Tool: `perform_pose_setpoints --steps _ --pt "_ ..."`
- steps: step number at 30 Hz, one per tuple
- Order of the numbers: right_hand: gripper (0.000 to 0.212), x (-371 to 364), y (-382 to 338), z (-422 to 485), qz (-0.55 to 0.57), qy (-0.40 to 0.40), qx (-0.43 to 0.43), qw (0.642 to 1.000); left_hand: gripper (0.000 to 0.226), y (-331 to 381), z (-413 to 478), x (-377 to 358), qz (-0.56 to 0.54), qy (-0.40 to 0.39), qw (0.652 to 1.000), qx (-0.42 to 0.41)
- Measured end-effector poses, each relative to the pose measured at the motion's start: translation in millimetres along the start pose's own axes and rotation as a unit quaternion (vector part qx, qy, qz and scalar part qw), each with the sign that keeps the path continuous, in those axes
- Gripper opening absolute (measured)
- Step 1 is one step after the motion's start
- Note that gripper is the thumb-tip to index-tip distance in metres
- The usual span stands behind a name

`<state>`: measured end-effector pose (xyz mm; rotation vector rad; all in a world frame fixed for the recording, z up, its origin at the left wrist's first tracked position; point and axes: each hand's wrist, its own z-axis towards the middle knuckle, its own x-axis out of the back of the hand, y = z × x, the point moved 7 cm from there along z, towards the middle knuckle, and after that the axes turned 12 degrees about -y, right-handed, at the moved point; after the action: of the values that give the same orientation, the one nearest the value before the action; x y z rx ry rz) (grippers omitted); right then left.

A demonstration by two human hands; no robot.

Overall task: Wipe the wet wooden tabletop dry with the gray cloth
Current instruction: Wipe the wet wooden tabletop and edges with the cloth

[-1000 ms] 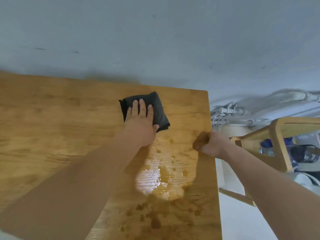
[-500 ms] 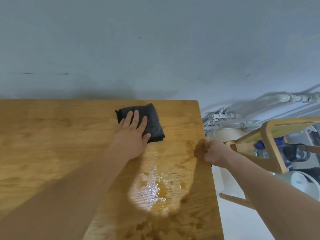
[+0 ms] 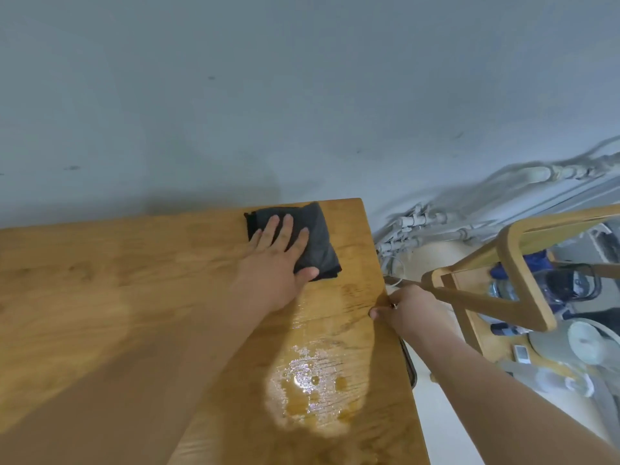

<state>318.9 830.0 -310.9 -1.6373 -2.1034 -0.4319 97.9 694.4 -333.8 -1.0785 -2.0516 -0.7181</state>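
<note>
The gray cloth [image 3: 318, 243] lies folded at the far right corner of the worktop [image 3: 100, 280], at 12 o'clock from a shiny pool of water [image 3: 308, 384]. The left hand [image 3: 275, 263] lies flat on the cloth, fingers straight, and presses it down. The right hand [image 3: 409, 307] curls round the worktop's right edge, at 4 o'clock from the cloth. I think the wiping is partway done. Next, the cloth needs to slide toward 6 o'clock, pressed flat, right through the water, so it soaks in.
</note>
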Motion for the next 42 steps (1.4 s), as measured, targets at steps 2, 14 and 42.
perform_pose_setpoints --steps 2,14,42 --pt "0.046 -2 0 8 -0.018 -0.009 -0.023 1.0 0.076 33 6 0 -0.004 0.0 1.0 -0.018" --pt "0.064 1 -2 34 -0.053 -0.047 -0.072 0.995 0.07 73 68 32 -0.008 -0.01 0.998 -0.06" --pt "0.048 -40 24 -15 0.125 0.04 0.04 0.991 0.064 -20 -93 -62 -0.095 0.077 0.988 0.091"
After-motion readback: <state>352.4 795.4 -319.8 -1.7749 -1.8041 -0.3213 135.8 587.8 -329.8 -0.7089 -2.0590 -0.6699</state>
